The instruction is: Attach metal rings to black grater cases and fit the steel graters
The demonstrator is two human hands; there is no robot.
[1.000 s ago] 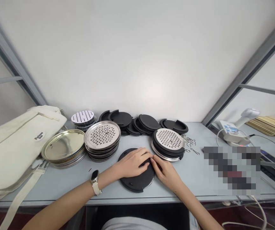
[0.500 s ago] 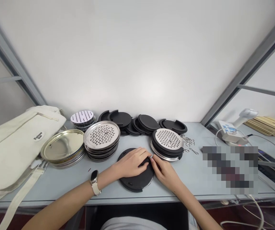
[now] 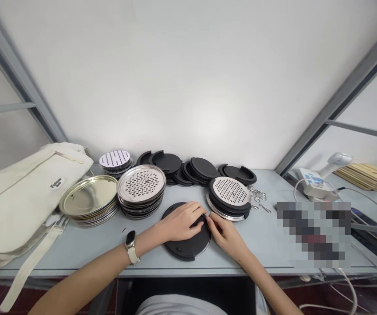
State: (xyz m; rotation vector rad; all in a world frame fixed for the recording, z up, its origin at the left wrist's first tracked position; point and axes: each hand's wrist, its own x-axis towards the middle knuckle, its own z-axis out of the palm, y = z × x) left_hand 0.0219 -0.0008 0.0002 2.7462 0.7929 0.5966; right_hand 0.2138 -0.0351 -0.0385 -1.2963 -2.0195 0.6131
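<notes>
A round black disc with a thin metallic rim showing at its right edge lies flat on the table in front of me. My left hand rests over its top, thumb and fingers bent, holding it down. At the disc's upper right edge my right hand is closed, thumb and finger pinching a small silver metal clip, mostly hidden by the fingertips. Just beyond stands a stack of perforated silver grater plates in black holders. Loose silver wire clips lie to its right.
Left of my hands stand a stack of grater plates, a stack of gold-toned lids and striped white discs. Black round holders line the wall. A cream bag lies far left; a white scanner stands right.
The view has shifted slightly. Both hands stay at the black disc, and the right fingertips have moved only a little at its edge.
</notes>
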